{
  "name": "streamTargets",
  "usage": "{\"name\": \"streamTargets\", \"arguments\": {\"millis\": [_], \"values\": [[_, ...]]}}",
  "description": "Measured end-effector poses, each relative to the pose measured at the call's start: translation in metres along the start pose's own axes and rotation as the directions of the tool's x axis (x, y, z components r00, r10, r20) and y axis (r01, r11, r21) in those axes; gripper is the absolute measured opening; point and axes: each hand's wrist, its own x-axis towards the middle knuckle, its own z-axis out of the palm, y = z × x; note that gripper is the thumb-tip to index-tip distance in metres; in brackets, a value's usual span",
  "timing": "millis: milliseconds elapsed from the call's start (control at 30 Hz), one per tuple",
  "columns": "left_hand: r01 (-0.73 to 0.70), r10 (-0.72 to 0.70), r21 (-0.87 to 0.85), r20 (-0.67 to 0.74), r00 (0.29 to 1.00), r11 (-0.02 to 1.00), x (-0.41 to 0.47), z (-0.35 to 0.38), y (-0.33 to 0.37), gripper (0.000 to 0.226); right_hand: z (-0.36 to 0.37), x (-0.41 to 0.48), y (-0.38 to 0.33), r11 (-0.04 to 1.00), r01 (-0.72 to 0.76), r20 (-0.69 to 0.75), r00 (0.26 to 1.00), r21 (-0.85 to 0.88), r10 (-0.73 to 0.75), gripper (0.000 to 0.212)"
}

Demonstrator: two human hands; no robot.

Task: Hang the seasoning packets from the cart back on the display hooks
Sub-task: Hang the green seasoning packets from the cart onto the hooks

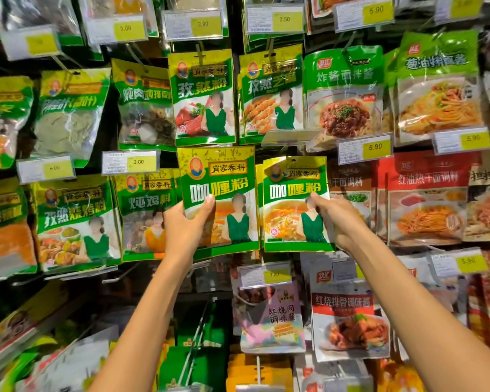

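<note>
A display wall (pixel 266 29) of hanging packets and yellow price tags fills the frame. At centre, 2 green-and-yellow curry packets sit side by side. The left hand (pixel 186 224) pinches the left packet (pixel 224 176) by its left edge; the right hand (pixel 338 219) pinches the right packet (pixel 292 205) by its right edge.

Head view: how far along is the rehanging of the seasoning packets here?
Midway, as far as this shows. Done: the hooks around are full of hanging packets, though which came from the cart cannot be told. In hand: the left hand and right hand each hold a curry powder packet, left packet and right packet, raised to the display. Left: hooking both; the cart is out of view.
</note>
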Motion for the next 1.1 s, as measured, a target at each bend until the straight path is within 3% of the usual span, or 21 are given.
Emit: {"name": "streamTargets", "arguments": {"millis": [300,533,800,967,1033,1100], "values": [[0.022,-0.023,-0.010,-0.010,1.000,1.000,-0.005,0.007,0.005,0.013,0.005,0.008,-0.004,0.995,0.006,-0.007,1.000,-0.102,-0.006,0.019],[-0.015,0.015,-0.008,-0.020,1.000,1.000,-0.005,0.007,0.005,0.007,0.002,0.008,-0.002,1.000,-0.024,0.027,0.999,-0.020,0.024,0.007],[-0.004,0.004,0.016,-0.024,1.000,1.000,-0.001,0.012,0.000,0.009,0.012,0.032,0.008,0.990,-0.027,-0.126,0.992,-0.141,0.009,0.012],[0.023,-0.023,0.004,0.007,1.000,1.000,-0.004,0.015,-0.002,0.009,0.010,0.037,0.017,0.937,0.030,-0.213,0.971,-0.348,-0.110,0.027],[0.041,-0.041,-0.018,0.021,0.999,0.999,-0.007,0.017,-0.004,0.007,0.005,0.026,0.021,0.819,0.115,-0.220,0.934,-0.562,-0.281,0.032],[0.063,-0.062,-0.031,0.026,0.998,0.998,-0.009,0.022,-0.007,0.005,0.001,0.009,0.028,0.737,0.241,-0.233,0.847,-0.631,-0.477,0.018]]}}
